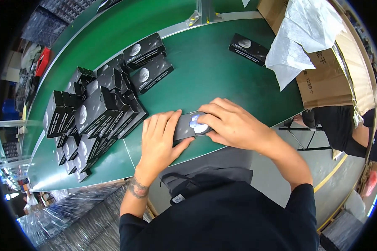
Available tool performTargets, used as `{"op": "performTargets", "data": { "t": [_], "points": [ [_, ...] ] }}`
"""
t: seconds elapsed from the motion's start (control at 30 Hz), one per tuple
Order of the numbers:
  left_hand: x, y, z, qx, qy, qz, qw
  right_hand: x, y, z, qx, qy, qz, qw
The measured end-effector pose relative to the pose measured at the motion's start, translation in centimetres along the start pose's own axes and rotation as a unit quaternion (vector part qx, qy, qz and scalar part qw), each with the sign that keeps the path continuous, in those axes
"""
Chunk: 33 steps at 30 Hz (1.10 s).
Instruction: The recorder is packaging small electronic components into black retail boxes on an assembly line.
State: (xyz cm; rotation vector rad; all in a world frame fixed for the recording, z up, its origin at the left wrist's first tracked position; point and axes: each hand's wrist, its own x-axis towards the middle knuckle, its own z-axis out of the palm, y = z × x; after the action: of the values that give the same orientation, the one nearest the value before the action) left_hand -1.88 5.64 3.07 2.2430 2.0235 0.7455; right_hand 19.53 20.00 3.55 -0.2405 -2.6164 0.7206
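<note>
A small flat black box (184, 126) with a pale round moon picture lies on the green table (213, 71) near its front edge. My left hand (159, 140) lies over the box's left part, thumb under its near edge. My right hand (230, 123) rests on the box's right end, its fingers pressing beside the round picture. Both hands grip this one box.
A heap of several like black boxes (96, 113) fills the table's left side, some open. One more such box (248, 48) lies at the far right, beside a cardboard carton (326, 81) with white paper. A person in black (339, 125) sits at right.
</note>
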Motion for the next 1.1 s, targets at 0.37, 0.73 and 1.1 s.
{"op": "performTargets", "data": {
  "t": [0.37, 0.73, 1.1],
  "points": [
    [-0.1, -0.3, 0.1, -0.014, 0.022, 0.004, 1.0, -2.7, -2.8, 2.5, -0.049, 0.083, 0.064, 0.993],
    [-1.9, 0.2, 1.7, -0.359, 0.143, -0.034, 0.922, -1.5, -5.1, 2.4, 0.245, 0.243, 0.15, 0.927],
    [2.2, 5.4, 4.7, -0.342, 0.283, -0.079, 0.893, 0.4, -8.6, 2.2, 0.55, 0.333, 0.236, 0.729]
  ]
}}
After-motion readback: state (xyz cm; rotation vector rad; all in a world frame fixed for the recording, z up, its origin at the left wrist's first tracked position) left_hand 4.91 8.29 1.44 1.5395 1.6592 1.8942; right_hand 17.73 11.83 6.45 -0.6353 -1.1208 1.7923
